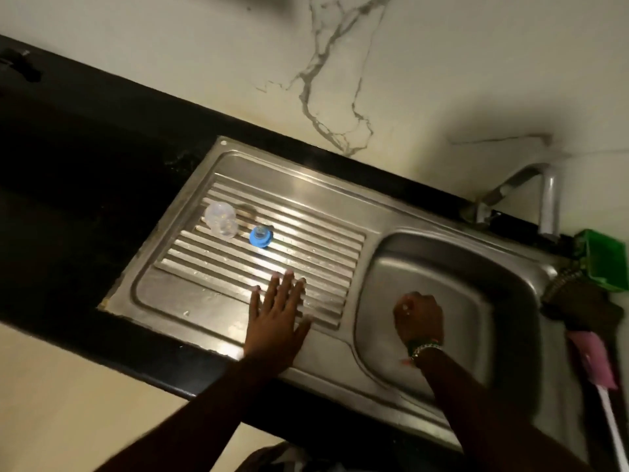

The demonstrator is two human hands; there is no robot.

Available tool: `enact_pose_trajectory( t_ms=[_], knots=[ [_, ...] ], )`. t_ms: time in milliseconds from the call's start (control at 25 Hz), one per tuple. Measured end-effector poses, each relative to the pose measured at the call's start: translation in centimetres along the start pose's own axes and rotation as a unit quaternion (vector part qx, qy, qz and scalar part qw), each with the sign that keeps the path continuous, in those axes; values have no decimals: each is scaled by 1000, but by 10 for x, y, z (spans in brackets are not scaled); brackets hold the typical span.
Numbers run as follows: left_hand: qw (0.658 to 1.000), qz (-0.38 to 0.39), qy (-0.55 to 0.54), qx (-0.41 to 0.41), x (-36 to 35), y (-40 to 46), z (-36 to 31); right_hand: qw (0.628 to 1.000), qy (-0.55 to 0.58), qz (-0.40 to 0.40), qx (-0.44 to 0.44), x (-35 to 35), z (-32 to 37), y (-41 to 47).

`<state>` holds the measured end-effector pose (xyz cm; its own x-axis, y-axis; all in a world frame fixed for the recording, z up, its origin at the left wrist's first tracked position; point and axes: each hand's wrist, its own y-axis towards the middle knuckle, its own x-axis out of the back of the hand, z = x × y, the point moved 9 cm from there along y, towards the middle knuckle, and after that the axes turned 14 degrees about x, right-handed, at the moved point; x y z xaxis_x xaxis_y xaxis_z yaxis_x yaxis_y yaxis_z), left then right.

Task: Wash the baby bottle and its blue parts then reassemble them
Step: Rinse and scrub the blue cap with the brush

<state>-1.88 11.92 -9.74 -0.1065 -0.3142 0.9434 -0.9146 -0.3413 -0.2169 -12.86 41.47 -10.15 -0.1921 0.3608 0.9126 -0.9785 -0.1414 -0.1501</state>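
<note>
Head view, looking down on a steel sink set in a black worktop. Clear baby bottle lies on the ribbed drainboard, left of frame centre. Blue ring with teat sits just beside it to the right, apart from the bottle. Left hand rests flat on the drainboard's lower edge, fingers straight and spread, holding nothing; well apart from both bottle parts. Right hand hangs over the sink basin, fingers curled inward; whether it holds anything cannot be told. Beaded bracelet on the right wrist. Tap at upper right. Green container, dark scrubber and pink bottle brush at the right edge.
</note>
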Motion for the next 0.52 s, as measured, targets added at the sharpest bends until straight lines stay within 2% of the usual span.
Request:
enact_pose_trajectory(
  t_ms=[80, 160, 240, 320, 440, 520],
  knots=[
    [997, -9, 23, -75, -15, -12, -46, 975, -91, 150, -135, -20, -91, -39],
    [996, -16, 37, -81, -25, -18, -75, 953, -63, 232, -185, -36, -140, -71],
    [997, -25, 49, -60, -30, -19, -90, 958, 16, 221, -181, -42, -158, -76],
    [996, -33, 57, -55, -34, -21, -93, 969, 69, 178, -156, -41, -160, -66],
    [994, -57, 68, -66, -36, -24, -92, 972, 78, 152, -159, -46, -164, -58],
    [995, -53, 70, -51, -38, -23, -92, 978, 73, 144, -130, -48, -161, -49]
  ],
)
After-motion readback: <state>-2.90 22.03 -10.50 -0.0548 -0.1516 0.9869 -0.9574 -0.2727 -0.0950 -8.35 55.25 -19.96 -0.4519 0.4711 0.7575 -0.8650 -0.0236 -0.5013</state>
